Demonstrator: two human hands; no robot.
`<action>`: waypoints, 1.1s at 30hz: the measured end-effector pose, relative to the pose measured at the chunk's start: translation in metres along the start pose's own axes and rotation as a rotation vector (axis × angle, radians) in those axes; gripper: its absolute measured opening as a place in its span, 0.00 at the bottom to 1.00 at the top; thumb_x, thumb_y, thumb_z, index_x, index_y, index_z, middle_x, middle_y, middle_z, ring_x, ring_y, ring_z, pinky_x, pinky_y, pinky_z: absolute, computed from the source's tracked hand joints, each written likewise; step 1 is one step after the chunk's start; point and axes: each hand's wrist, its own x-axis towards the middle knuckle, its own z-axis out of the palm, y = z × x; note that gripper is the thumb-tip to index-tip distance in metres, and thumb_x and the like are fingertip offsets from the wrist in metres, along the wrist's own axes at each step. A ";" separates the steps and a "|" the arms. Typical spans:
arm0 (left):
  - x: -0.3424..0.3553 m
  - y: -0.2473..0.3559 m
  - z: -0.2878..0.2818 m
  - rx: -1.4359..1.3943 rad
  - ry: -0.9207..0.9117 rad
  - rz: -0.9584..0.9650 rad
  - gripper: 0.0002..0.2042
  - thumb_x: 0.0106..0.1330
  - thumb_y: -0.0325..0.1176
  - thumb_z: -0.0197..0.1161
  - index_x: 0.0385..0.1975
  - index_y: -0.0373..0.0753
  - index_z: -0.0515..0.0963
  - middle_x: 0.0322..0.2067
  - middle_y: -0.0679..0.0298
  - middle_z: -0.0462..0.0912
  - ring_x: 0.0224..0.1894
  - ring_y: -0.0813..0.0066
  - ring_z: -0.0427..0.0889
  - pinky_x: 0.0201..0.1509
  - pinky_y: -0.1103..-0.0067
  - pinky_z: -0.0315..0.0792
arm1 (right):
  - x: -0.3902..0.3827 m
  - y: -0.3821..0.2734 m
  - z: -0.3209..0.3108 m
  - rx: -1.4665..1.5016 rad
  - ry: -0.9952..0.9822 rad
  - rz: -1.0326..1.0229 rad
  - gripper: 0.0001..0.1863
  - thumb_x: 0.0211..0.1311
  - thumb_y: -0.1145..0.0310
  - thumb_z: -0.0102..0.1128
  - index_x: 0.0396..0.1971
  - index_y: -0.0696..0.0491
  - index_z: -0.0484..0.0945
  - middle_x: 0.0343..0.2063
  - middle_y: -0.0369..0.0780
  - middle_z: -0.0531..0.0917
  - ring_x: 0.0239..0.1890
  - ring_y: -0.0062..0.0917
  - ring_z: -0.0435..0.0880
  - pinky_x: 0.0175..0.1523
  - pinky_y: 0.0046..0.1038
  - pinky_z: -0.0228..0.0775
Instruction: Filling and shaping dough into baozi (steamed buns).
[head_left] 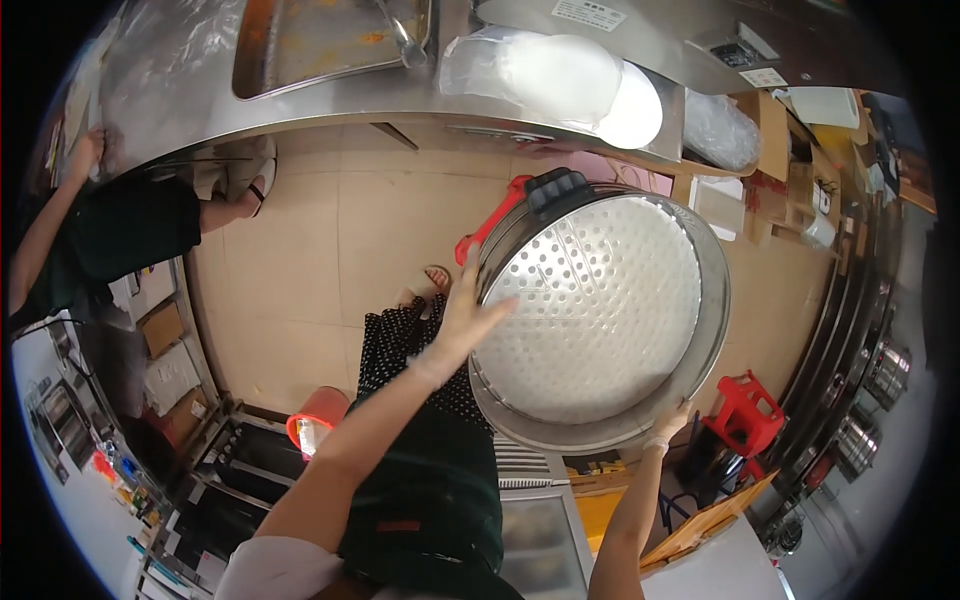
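Observation:
A large round metal steamer basket (600,310) with a perforated bottom is held up in front of me, tilted. My left hand (468,318) grips its left rim, the thumb lying over the edge and the fingers partly hidden outside the wall. Lower right, my right hand (668,424) is closed on the rim. At the basket's upper left edge show a black ribbed piece (557,192) and a red plastic piece (492,218); what they belong to is partly hidden.
Ahead runs a steel counter (190,115) with a sink basin (330,60) and white, plastic-wrapped round items (560,80). Another person (125,230) stands at far left. A red bucket (320,412) is on the floor; a red stool (745,412) stands right.

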 end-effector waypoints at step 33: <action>0.075 0.072 0.038 0.699 -0.086 0.103 0.27 0.60 0.28 0.60 0.62 0.33 0.66 0.59 0.46 0.70 0.59 0.43 0.71 0.60 0.65 0.68 | 0.018 -0.126 -0.008 -0.192 0.030 -0.201 0.29 0.61 0.67 0.64 0.60 0.60 0.67 0.57 0.50 0.72 0.57 0.36 0.74 0.56 0.33 0.71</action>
